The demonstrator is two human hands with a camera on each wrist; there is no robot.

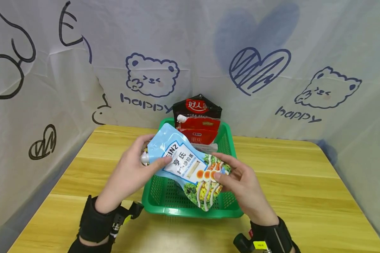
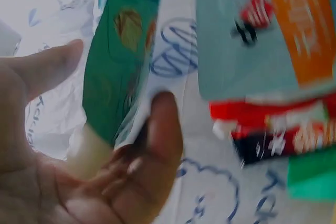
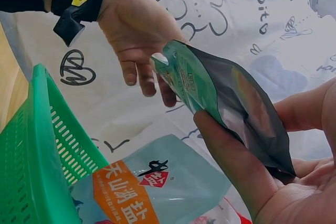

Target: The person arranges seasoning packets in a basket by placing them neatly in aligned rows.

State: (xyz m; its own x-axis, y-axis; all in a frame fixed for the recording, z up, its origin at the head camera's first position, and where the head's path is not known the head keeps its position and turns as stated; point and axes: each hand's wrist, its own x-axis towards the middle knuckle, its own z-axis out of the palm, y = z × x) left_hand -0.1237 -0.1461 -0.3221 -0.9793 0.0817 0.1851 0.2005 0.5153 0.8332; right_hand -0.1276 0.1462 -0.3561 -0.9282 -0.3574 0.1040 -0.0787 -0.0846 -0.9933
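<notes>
My right hand point(image 1: 240, 182) pinches the lower, wide end of a light-blue Heinz salad dressing pouch point(image 1: 185, 161), thumb on its printed front. The pouch hangs tilted above a green basket point(image 1: 190, 212), its white spout point(image 1: 144, 157) pointing left. Around the spout end is my left hand point(image 1: 134, 172); its thumb overlaps the front in the head view. In the left wrist view, gaps show between the pouch point(image 2: 121, 56) and both the thumb and a finger. The right wrist view has the left hand point(image 3: 139, 30) with loosely straight fingers beyond the spout.
At the basket's back stand a black pouch point(image 1: 213, 110) with a red label and a red pouch point(image 1: 204, 128) with a white spout. A pale salt bag point(image 3: 181, 163) with an orange band leans there too. The wooden table point(image 1: 297, 189) meets white drawn-on cloth point(image 1: 202, 42) behind.
</notes>
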